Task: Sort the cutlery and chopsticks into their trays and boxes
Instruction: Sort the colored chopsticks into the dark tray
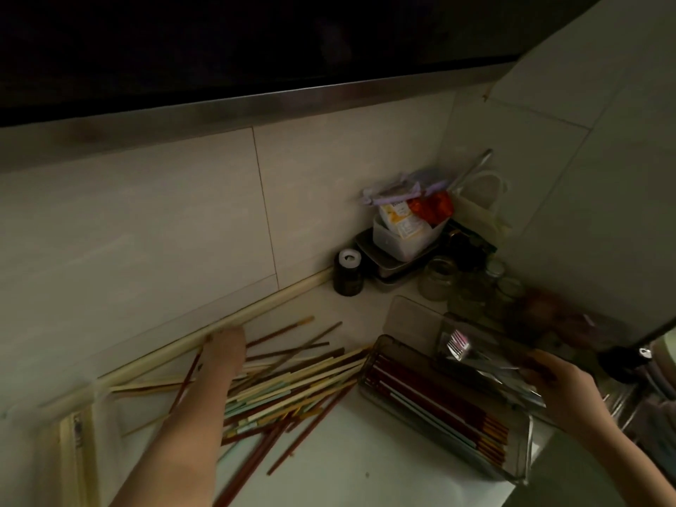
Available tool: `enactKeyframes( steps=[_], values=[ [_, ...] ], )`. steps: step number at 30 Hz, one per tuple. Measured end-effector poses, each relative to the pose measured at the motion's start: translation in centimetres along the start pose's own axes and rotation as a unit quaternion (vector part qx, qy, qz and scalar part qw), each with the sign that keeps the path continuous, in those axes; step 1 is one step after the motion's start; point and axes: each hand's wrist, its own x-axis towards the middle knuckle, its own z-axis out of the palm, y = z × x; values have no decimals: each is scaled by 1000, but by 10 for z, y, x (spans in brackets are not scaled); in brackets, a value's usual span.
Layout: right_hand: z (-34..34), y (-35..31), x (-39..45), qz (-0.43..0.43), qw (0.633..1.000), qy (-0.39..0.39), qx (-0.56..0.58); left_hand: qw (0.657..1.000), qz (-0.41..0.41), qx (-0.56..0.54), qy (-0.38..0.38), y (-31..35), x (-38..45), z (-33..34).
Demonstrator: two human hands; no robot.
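A loose pile of chopsticks (292,382) lies spread across the pale counter (351,466), dark red, cream and pale green sticks crossing one another at many angles. The left hand (224,351) rests on the far-left part of this pile, palm down, close to the strip where counter meets tiled wall (164,214); it is blurred, so whether its fingers close around any stick cannot be told. A few sticks fan out beyond its fingertips toward the wall, and most of the pile lies to its right and back along the forearm.

Just right of the pile, between the 2 hands, stands a clear chopstick box (439,408) that already holds a neat row of dark red sticks with yellow ends, plus some pale ones. The right hand (563,389) hovers over the far-right edge of this box, gripping a bundle of forks (486,354) whose tines point away from the hand toward the wall. Under the forks, beyond the hand, sits a 2nd clear tray (409,320).

Farther out in the corner are a dark jar with a white cap (349,270), a white tub of sachets (406,236) on a metal tray, and several glass jars (472,283).
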Motion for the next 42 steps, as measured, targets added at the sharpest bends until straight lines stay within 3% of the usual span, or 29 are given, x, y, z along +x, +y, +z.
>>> enactKeyframes(
  steps=[5, 10, 14, 20, 23, 25, 27, 31, 34, 36, 38, 40, 42],
  values=[
    [1, -10, -3, -11, 1000, 6, 5, 996, 64, 67, 13, -6, -25, -3],
    [1, -19, -6, -5, 1000, 28, 5, 998, 62, -13, -22, -7, -50, 3],
    [0, -21, -15, 25, 998, 39, -30, 991, 84, -99, 15, 8, -71, 16],
    [-2, -34, -27, 14, 996, 82, -44, 988, 129, -86, 0, 48, -104, 43],
    [2, -35, -32, -26, 988, 64, -135, 987, 137, -76, 23, 51, -112, 47],
    [11, -36, -35, -63, 979, 13, -192, 985, 142, -85, 47, 50, -115, 48],
    [19, -38, -38, -64, 980, -17, -190, 982, 147, -100, 55, 49, -115, 46],
    [27, -56, -43, -68, 987, 61, -132, 981, 140, -121, 57, 46, -111, 41],
    [48, -93, -61, -153, 980, 85, -98, 978, 139, -144, 53, 45, -109, 40],
    [71, -120, -82, -242, 966, 29, -81, 977, 145, -146, 52, 43, -108, 40],
    [99, -141, -103, -326, 939, -90, -66, 974, 148, -159, 61, 38, -109, 42],
    [125, -156, -119, -351, 909, -217, -57, 968, 141, -190, 79, 31, -111, 46],
    [142, -167, -128, -355, 885, -293, -71, 962, 138, -215, 94, 24, -115, 48]
  ],
)
